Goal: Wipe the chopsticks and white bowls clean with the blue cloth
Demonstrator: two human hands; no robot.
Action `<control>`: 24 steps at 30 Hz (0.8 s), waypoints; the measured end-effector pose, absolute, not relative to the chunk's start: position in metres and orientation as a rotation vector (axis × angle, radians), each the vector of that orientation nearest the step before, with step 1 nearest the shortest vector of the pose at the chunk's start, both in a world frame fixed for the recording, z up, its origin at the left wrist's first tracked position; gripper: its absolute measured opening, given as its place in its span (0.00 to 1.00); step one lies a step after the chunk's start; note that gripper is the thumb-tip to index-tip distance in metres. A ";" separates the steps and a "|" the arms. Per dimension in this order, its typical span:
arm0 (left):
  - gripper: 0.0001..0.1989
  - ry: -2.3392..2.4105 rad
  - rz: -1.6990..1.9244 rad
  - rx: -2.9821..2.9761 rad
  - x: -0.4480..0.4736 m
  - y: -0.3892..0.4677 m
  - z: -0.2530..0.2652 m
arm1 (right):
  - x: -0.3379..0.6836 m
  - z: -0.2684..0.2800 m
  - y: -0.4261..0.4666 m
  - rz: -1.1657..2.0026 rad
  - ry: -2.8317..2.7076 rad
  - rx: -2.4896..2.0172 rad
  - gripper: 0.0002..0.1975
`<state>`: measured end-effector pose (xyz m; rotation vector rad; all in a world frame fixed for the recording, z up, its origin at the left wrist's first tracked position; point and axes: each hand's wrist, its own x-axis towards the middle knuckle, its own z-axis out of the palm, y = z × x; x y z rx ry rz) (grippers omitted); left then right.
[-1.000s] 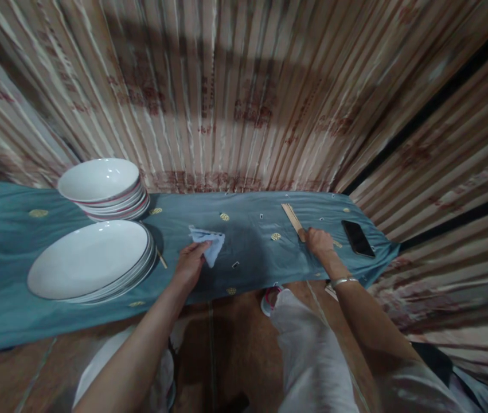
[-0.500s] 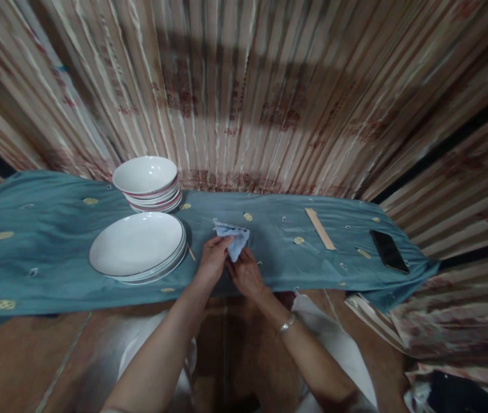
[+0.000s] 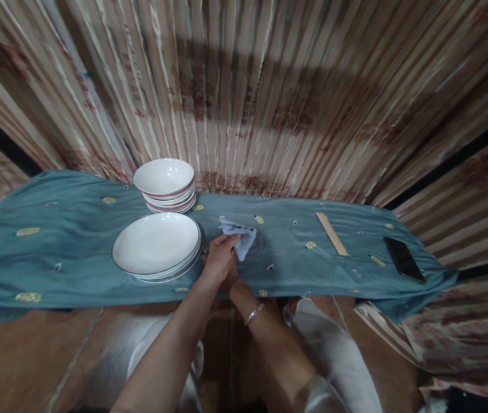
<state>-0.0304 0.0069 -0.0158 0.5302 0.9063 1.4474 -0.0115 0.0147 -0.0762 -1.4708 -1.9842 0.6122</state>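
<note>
My left hand (image 3: 221, 253) is closed on a light blue cloth (image 3: 244, 242), pinching it so that it hangs loosely over the table. My right hand (image 3: 230, 280) crosses underneath the left one, and most of its fingers are hidden. Its fingertips show just left of my left wrist, close to the right edge of a stack of white plates (image 3: 156, 244) with dark rims. Whether they grip anything there is hidden. Behind the plates stands a stack of white bowls (image 3: 164, 176) with red bands.
A teal patterned cloth (image 3: 287, 252) covers the long table. Flat wooden strips (image 3: 332, 234) lie right of my hands, and a black phone (image 3: 403, 259) rests near the right end. A pleated curtain (image 3: 244, 103) hangs behind the table.
My right hand has left the blue cloth and passed left beneath my left arm toward the plates, where a thin stick lay. The left hand keeps the cloth. The view has turned slightly left.
</note>
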 end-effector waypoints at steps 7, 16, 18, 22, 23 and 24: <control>0.07 0.746 1.308 0.544 -0.035 0.004 0.003 | 0.035 -0.062 0.011 0.318 -2.102 -1.591 0.11; 0.09 0.791 1.255 0.543 -0.032 0.007 -0.006 | 0.152 -0.046 0.000 0.581 -1.404 -1.691 0.13; 0.10 0.841 1.259 0.556 -0.024 0.010 -0.013 | 0.154 -0.043 -0.004 0.806 -1.285 -1.498 0.15; 0.08 0.880 1.221 0.626 -0.002 0.015 -0.020 | 0.143 -0.041 -0.015 1.082 -1.201 -1.315 0.15; 0.08 0.886 1.205 0.653 0.002 0.016 -0.020 | 0.141 -0.041 -0.018 1.109 -1.186 -1.304 0.15; 0.07 0.890 1.192 0.675 0.007 0.017 -0.020 | 0.141 -0.041 -0.020 1.122 -1.174 -1.300 0.15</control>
